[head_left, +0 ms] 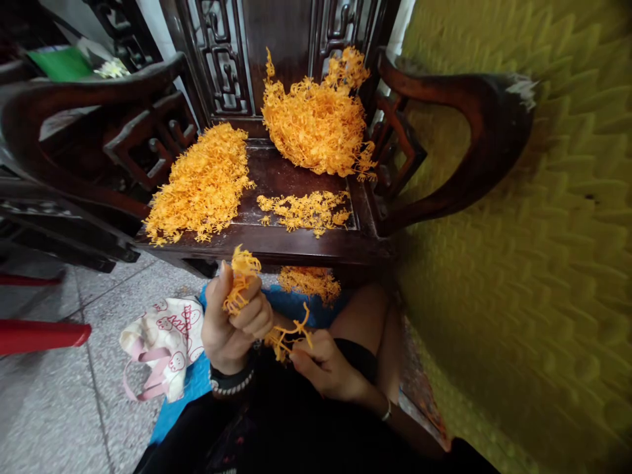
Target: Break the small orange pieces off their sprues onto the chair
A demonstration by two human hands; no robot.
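Note:
In the head view my left hand (pixel 236 329) is closed in a fist round a bunch of small orange branched plastic pieces (pixel 243 264), which stick out above and beside the thumb. Lower and to the right, my right hand (pixel 326 365) pinches an orange plastic sprig (pixel 299 329) with spidery arms. The fingertips partly hide where it is held. Beyond both hands, a dark wooden chair (pixel 257 238) carries a long heap of the same pieces (pixel 202 187) on the left. A taller round pile (pixel 316 125) sits at the back, and a small scatter (pixel 309 209) lies near the front edge.
More orange pieces (pixel 310 283) lie low beneath the seat's front edge. A white cloth bag (pixel 170 336) with pink straps rests on the floor at left, near a blue sheet (pixel 190 395). A red plastic leg (pixel 44 336) juts in. Yellow-green textured padding (pixel 543 263) stands at right.

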